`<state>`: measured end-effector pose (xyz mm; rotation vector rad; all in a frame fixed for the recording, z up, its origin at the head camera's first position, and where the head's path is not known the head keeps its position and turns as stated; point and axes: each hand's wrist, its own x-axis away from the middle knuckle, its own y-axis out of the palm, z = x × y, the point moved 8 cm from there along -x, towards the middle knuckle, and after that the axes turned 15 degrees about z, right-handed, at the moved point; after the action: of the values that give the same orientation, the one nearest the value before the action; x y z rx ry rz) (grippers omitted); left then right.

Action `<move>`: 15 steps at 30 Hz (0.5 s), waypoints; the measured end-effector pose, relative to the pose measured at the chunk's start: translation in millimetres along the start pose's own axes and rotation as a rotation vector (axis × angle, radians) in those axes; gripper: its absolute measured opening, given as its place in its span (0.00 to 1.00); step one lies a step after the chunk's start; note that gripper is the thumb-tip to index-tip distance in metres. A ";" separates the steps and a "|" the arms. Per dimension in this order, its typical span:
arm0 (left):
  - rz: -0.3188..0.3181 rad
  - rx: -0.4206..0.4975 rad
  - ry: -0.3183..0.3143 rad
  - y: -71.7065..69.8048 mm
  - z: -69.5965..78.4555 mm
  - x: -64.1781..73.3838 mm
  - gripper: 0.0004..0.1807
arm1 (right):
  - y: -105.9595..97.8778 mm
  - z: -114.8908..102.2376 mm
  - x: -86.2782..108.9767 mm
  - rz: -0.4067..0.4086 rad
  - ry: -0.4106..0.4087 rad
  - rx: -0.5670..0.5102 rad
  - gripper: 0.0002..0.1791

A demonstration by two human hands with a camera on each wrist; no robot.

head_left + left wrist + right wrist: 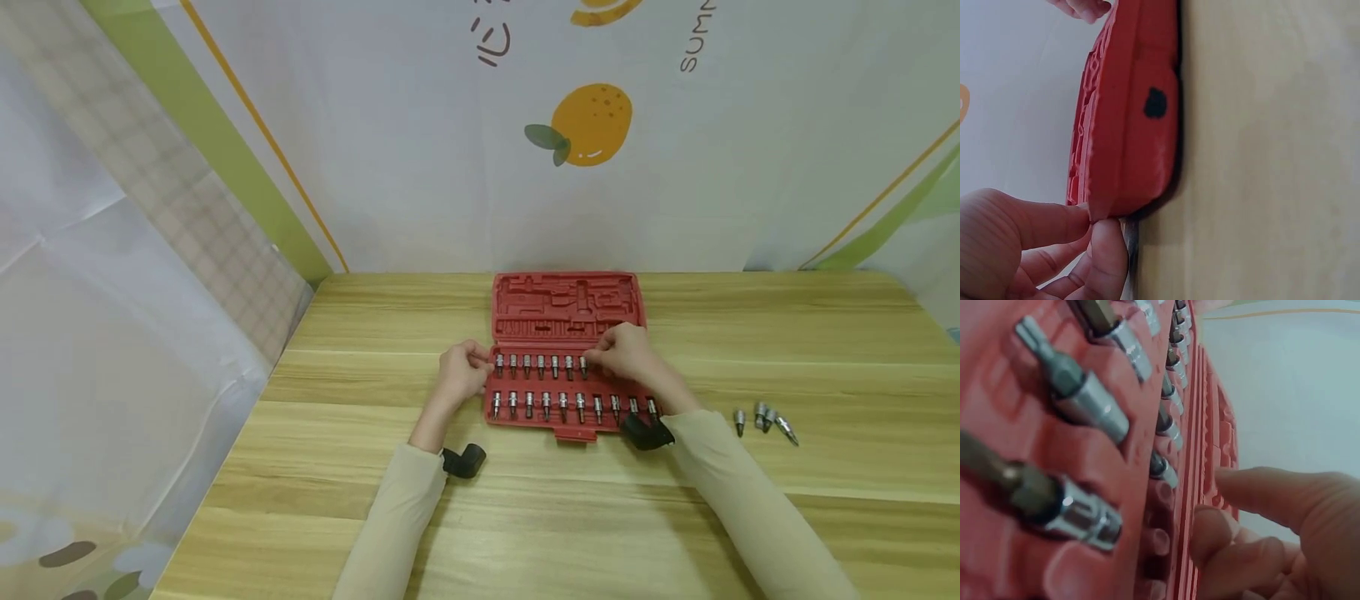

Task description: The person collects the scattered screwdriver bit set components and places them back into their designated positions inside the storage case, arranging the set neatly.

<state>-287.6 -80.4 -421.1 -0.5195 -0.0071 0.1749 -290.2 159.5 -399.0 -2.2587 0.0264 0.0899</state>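
An open red plastic case (536,386) lies on the table with two rows of metal bit sockets. My left hand (462,371) pinches the case's left corner between thumb and fingers, as the left wrist view shows at the red side wall (1141,150). Over the right part of the upper row is my right hand (628,354), beside the last seated bit socket (583,367). In the right wrist view its thumb and fingers (1260,487) are slightly bent and apart, with nothing seen between them. Vacant slots (1159,542) follow that bit socket.
Several loose bit sockets (761,414) lie on the wooden table (840,333) to the right of the case. The case's lid (536,292) leans back towards a white printed cloth (420,167). Black wrist mounts (467,461) sit on both wrists.
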 end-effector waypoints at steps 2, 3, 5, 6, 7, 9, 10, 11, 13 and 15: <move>0.001 -0.002 0.000 -0.1 0.3 0.0 0.05 | -3.5 0.7 2.0 0.027 -0.023 -0.027 0.13; 0.001 -0.003 -0.001 0.0 0.4 -0.1 0.05 | -5.3 1.2 3.2 0.039 -0.034 -0.038 0.13; 0.003 -0.007 -0.003 -0.1 0.6 -0.2 0.05 | -8.8 2.5 5.4 0.060 -0.051 -0.058 0.13; 0.005 -0.009 -0.002 -0.2 0.9 -0.2 0.05 | -10.7 3.3 6.5 0.069 -0.058 -0.064 0.13; 0.005 -0.012 -0.002 -0.3 1.1 -0.2 0.05 | -12.4 4.1 7.8 0.075 -0.059 -0.076 0.12; 0.007 -0.012 -0.004 -0.5 0.8 -0.3 0.05 | -16.0 6.3 10.6 0.085 -0.056 -0.094 0.11; 0.008 -0.013 -0.003 -0.6 0.7 -0.2 0.05 | -17.9 7.6 11.9 0.092 -0.052 -0.101 0.11; 0.008 -0.013 -0.003 -0.8 0.7 -0.1 0.05 | -19.9 8.4 13.6 0.099 -0.053 -0.103 0.11; 0.007 -0.010 -0.003 -0.9 0.6 0.2 0.05 | -23.9 9.5 17.0 0.113 -0.061 -0.104 0.11; 0.007 -0.007 0.002 -1.0 1.0 0.6 0.04 | -27.6 10.4 20.8 0.131 -0.077 -0.091 0.11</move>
<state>-286.9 -80.6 -419.8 -0.5269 -0.0044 0.1811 -268.7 185.3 -385.9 -2.3406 0.1310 0.2528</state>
